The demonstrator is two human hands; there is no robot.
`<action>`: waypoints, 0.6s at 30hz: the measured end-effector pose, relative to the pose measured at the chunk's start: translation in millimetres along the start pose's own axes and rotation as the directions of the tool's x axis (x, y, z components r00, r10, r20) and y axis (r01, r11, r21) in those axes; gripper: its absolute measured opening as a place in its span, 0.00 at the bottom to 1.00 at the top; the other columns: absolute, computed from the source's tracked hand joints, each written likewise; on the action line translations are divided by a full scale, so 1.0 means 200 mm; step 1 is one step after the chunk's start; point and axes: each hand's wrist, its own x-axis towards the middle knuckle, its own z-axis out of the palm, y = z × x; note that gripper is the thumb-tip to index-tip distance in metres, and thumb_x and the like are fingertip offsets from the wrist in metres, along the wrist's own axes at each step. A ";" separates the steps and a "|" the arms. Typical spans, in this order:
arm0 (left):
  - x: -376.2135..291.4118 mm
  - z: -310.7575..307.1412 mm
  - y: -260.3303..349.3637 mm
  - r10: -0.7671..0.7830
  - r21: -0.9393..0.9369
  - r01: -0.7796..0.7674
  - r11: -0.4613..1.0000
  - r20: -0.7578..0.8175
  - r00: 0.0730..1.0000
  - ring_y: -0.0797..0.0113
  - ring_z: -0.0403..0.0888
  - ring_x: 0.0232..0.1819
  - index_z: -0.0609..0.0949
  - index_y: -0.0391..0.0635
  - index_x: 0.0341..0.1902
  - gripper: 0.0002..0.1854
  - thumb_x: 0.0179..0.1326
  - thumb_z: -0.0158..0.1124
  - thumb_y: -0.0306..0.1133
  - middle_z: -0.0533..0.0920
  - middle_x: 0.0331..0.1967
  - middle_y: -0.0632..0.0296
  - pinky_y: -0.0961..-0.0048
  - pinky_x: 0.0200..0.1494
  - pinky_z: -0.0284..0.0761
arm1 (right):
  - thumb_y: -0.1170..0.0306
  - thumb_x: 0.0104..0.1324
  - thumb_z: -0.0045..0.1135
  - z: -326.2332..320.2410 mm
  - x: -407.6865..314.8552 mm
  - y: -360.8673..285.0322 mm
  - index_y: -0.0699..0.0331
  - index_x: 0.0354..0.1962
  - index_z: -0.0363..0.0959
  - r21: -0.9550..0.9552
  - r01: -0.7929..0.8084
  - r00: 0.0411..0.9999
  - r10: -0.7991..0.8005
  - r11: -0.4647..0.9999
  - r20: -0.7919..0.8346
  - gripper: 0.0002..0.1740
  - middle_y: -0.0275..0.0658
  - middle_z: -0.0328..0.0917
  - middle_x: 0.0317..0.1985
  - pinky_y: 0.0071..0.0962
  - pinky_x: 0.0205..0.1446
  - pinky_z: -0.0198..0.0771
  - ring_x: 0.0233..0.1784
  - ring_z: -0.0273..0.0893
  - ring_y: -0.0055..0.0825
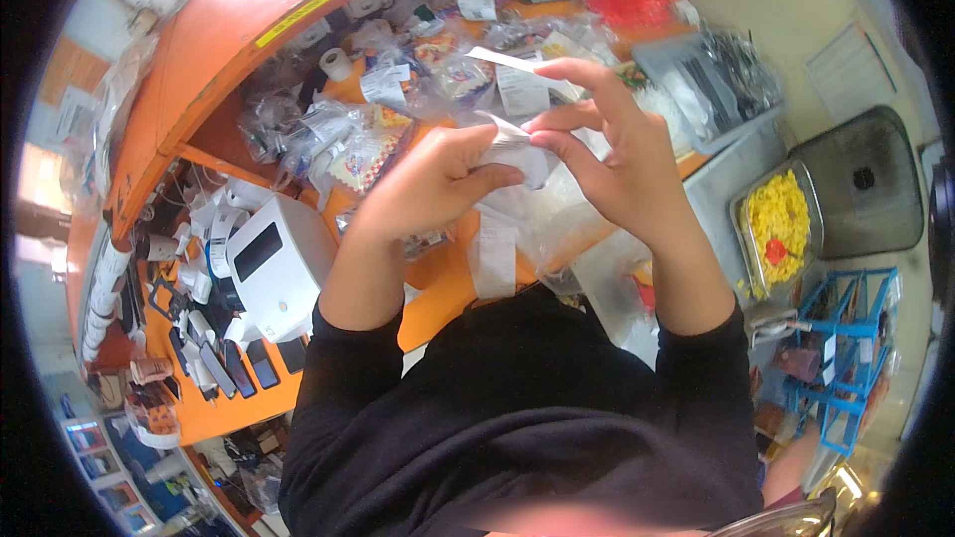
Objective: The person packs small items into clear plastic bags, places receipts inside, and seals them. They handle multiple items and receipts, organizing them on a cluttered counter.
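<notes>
My left hand [455,175] grips a bunch of white paper slips [515,156] between thumb and fingers, above the orange counter. At its right, my right hand [612,142] pinches the edge of the same papers with thumb and fingertips. A narrow white paper strip [500,58] sticks out to the left from my right index finger. Below the hands a long printed receipt [496,253] hangs over clear plastic bags. Beyond them lie bagged food boxes [365,160] with receipts on top.
A white label printer [280,261] and several phones [239,371] stand at the left. At the right are a grey plastic bin [735,127], a metal pan of yellow food [780,227] and a blue rack [843,350]. An orange shelf edge [224,82] curves across the upper left.
</notes>
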 end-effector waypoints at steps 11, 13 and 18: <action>0.08 -0.05 -0.31 -0.248 0.367 0.348 0.863 -0.292 0.924 0.60 0.82 0.46 0.74 0.36 0.59 0.24 0.59 0.66 0.31 0.83 0.45 0.49 0.65 0.50 0.75 | 0.75 0.58 0.67 -0.02 -0.08 0.17 0.59 0.53 0.67 -0.081 -0.007 0.909 -0.028 0.997 -0.417 0.26 0.32 0.84 0.30 0.23 0.48 0.73 0.39 0.82 0.22; 0.12 0.03 -0.38 -0.153 0.568 0.249 0.784 -0.213 0.965 0.58 0.82 0.46 0.76 0.38 0.56 0.22 0.59 0.66 0.33 0.84 0.44 0.49 0.63 0.49 0.75 | 0.71 0.56 0.66 0.03 -0.14 0.19 0.55 0.45 0.73 -0.407 0.072 0.907 -0.230 0.910 -0.353 0.18 0.29 0.82 0.42 0.31 0.50 0.68 0.45 0.79 0.29; 0.08 0.31 -0.37 -0.164 0.803 0.214 0.557 -0.146 0.976 0.55 0.84 0.43 0.82 0.42 0.45 0.14 0.57 0.65 0.35 0.85 0.38 0.52 0.59 0.43 0.77 | 0.65 0.58 0.64 0.28 -0.33 0.21 0.51 0.45 0.75 -0.481 0.203 0.938 -0.310 0.853 -0.154 0.16 0.27 0.77 0.40 0.37 0.52 0.60 0.45 0.75 0.28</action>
